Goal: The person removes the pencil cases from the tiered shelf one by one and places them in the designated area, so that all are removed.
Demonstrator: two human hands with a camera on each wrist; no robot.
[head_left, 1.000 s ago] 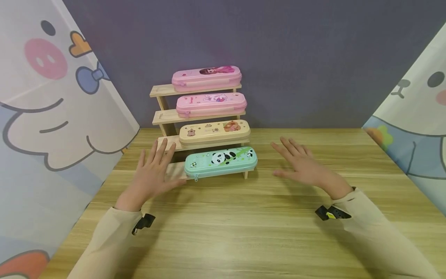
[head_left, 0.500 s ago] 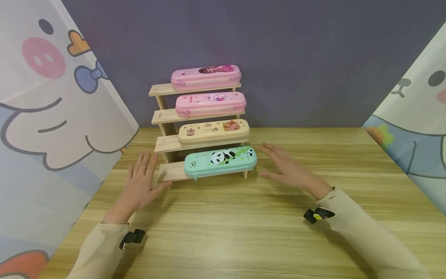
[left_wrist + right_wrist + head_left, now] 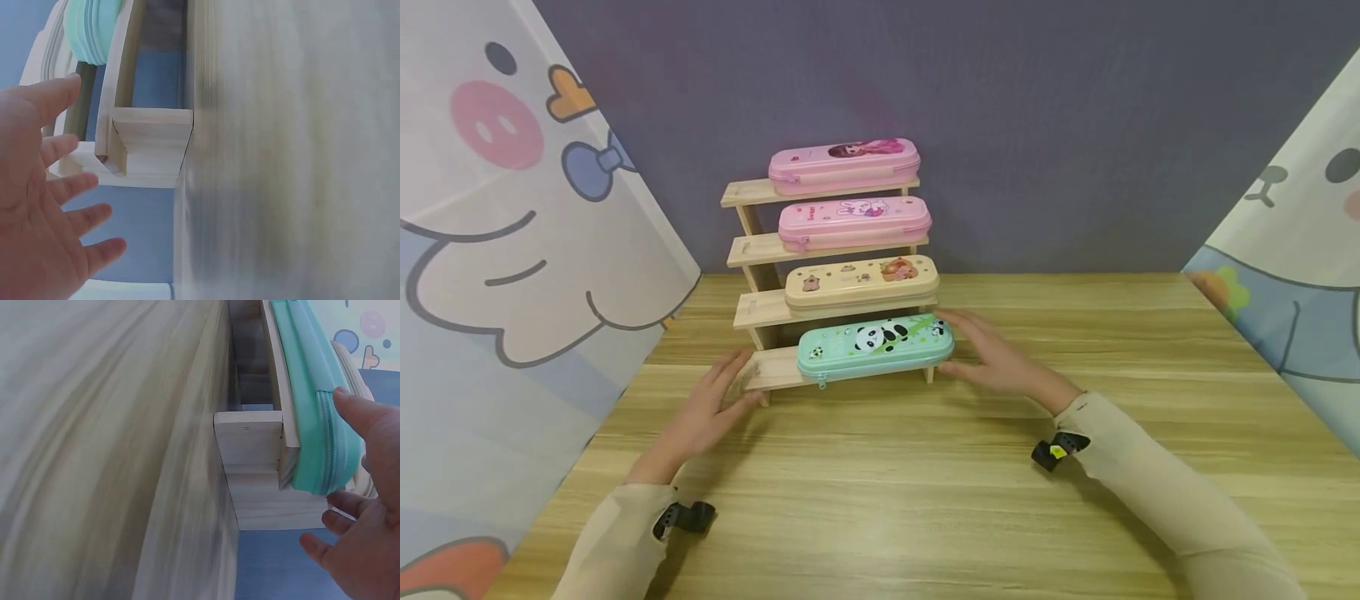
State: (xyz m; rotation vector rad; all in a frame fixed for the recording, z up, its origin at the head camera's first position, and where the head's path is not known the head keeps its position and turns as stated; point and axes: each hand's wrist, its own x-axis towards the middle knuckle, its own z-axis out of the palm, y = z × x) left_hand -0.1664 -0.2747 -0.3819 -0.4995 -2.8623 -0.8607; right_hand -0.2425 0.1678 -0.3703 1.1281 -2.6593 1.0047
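- The mint case (image 3: pixel 876 347) lies flat, panda face up, on the lowest shelf (image 3: pixel 775 369) of a stepped wooden rack standing on the bench (image 3: pixel 880 500).
- Its long axis runs left to right, slanted a little so that the right end sits slightly farther than the left.
- The right grip (image 3: pixel 996 362) is the nearer one: it is at the case's right end, so the case stretches away to the left of it.
- That grip is unclosed, the thumb to the near side of the end and the other fingers toward the far side; whether any of them touches the case cannot be told.
- The left grip (image 3: pixel 700 419) is also unclosed, fingers extended and holding nothing, beside the left end of the lowest shelf.
- The case lies to its right and a little far, with the bare stretch of shelf between; this grip is clear of the case.
- Just far of the mint case, one step higher, lies the cream case (image 3: pixel 862 283), roughly parallel, so the far side offers less free room than the near side.
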